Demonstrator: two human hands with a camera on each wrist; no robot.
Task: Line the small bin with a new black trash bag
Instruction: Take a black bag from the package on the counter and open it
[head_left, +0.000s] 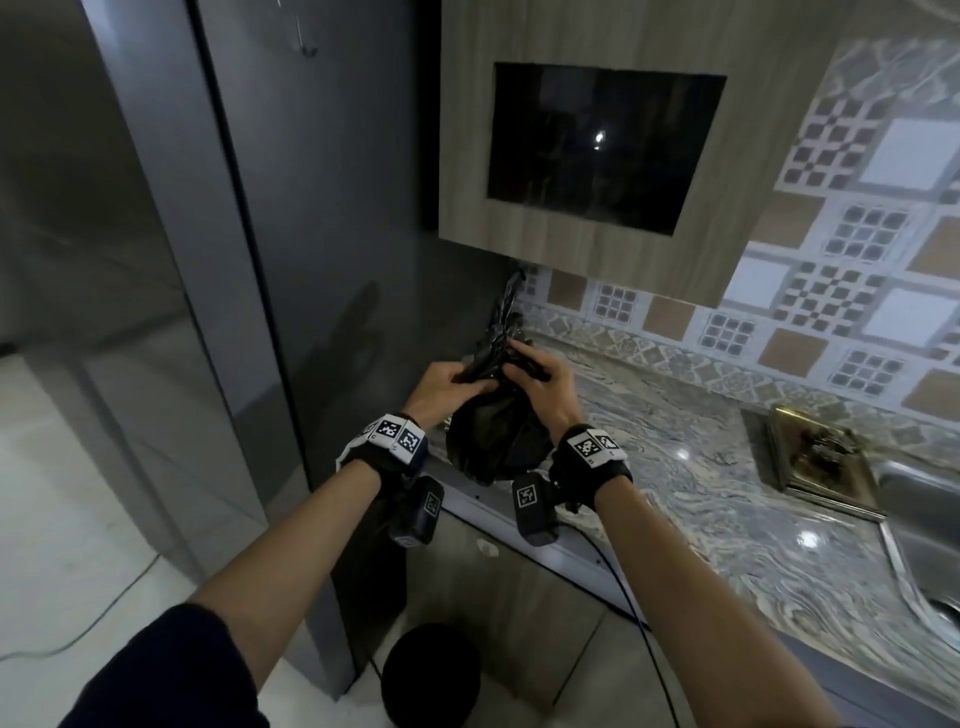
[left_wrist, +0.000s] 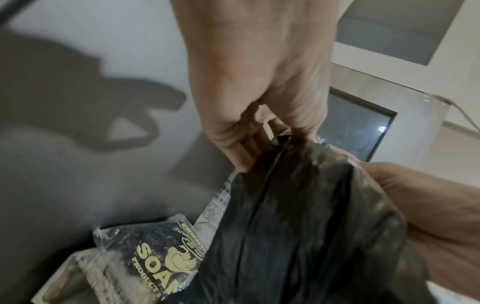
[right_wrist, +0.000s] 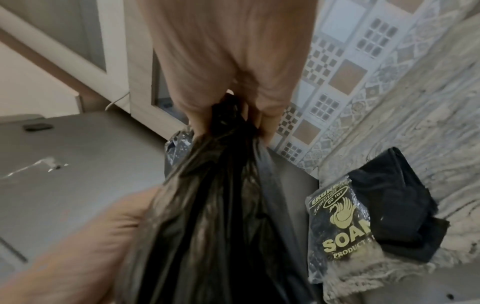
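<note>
Dim kitchen corner, marbled countertop (head_left: 727, 499) with patterned tile behind, and the small bin (head_left: 431, 670) sits down on the floor just below the counter edge. Both hands are clamped on a black trash bag (head_left: 493, 431) held over the counter: left hand (head_left: 441, 384) and right hand (head_left: 540, 384) pinch its top close together, probably hunting for the mouth to open it. The bag's long axis runs roughly vertical, gathered end up, with the pack of bags (right_wrist: 340, 224) lying on the counter beside it.

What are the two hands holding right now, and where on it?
Both the left hand and right hand pinch the crumpled black plastic trash bag at its bunched top.
</note>
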